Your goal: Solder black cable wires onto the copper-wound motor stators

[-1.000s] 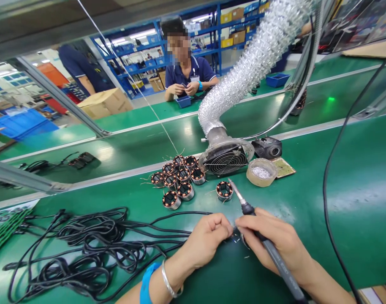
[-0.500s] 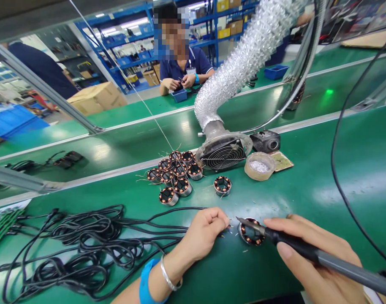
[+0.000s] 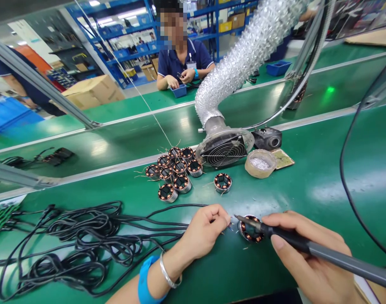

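My left hand (image 3: 203,230) pinches the end of a black cable (image 3: 172,229), whose thin stripped wires poke out past the fingertips. In my right hand (image 3: 310,253) is a soldering iron (image 3: 291,240), gripped like a pen and pointing left. Its tip sits close to those wires; whether they touch I cannot tell. Beneath the iron lies a copper-wound motor stator (image 3: 251,234), partly hidden by the shaft. Another stator (image 3: 222,183) stands alone farther back. A cluster of several more stators (image 3: 182,183) is gathered to its left, thin leads sticking out.
A fume extractor fan (image 3: 224,150) with a silver duct (image 3: 243,63) faces me. Beside it are a round tub (image 3: 259,164) and a soldering iron stand (image 3: 268,138). Coiled black cables (image 3: 85,249) cover the left bench. Across the line a person (image 3: 183,63) works over a blue tray (image 3: 179,90).
My right hand and the iron have shifted slightly left, bringing the tip nearer the wires. My left hand stays almost still. Across the bench, the person's hand has lowered into the blue tray.
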`<state>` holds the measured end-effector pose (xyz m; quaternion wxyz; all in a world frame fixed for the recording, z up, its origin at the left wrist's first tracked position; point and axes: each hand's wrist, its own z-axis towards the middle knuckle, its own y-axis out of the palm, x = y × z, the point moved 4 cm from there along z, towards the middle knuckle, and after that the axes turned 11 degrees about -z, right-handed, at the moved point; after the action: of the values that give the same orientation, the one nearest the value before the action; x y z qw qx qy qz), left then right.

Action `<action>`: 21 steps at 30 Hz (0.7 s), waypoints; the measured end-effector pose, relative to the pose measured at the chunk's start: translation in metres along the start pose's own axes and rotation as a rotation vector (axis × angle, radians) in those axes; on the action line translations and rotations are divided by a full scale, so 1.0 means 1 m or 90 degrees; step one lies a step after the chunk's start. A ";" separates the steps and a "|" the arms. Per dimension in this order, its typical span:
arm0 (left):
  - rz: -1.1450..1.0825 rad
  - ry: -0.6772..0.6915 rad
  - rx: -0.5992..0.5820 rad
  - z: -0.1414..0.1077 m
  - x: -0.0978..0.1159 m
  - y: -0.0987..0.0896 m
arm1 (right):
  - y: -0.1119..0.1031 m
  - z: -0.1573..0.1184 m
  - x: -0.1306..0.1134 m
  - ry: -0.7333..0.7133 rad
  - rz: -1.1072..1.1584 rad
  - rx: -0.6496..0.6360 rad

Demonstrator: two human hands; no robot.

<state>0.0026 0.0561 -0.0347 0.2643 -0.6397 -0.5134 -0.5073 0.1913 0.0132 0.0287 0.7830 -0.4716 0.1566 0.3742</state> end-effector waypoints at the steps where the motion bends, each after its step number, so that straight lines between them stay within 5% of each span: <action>1: 0.003 -0.001 -0.001 0.000 0.000 0.000 | 0.000 0.000 -0.001 -0.001 0.002 -0.002; 21: 0.018 -0.002 -0.007 0.001 0.002 0.001 | -0.002 -0.002 -0.021 -0.102 -0.025 0.004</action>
<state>0.0033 0.0573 -0.0327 0.2671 -0.6490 -0.5020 -0.5054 0.1791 0.0012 0.0416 0.8016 -0.4408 0.0854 0.3947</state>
